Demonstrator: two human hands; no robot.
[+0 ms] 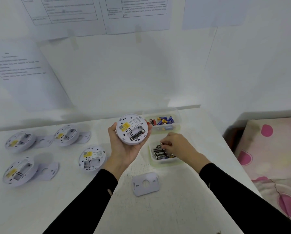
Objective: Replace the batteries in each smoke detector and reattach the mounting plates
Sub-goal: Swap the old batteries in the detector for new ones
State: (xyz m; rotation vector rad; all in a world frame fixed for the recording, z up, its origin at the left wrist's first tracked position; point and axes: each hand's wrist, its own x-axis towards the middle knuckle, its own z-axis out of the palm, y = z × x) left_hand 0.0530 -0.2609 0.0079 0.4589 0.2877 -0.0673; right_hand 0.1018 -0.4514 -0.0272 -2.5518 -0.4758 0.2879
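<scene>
Cradles a round white plastic smoke detector [132, 129], one slot filled, in the left hand [124, 149] above the white counter [73, 208], pinching a black battery [163, 144] from a clear plastic tub [165, 164] with the right hand [178, 146]; risks reversed polarity through hasty seating.

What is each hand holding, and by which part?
Left hand grips the smoke detector by its rim. Right hand is among black batteries; hold unclear.

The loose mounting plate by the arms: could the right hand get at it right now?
Probably yes. The plate lies uncovered on the table, nearer the person. The right hand, fingers curled among batteries in the tub, need only pull back; the left hand holds a detector.
</scene>
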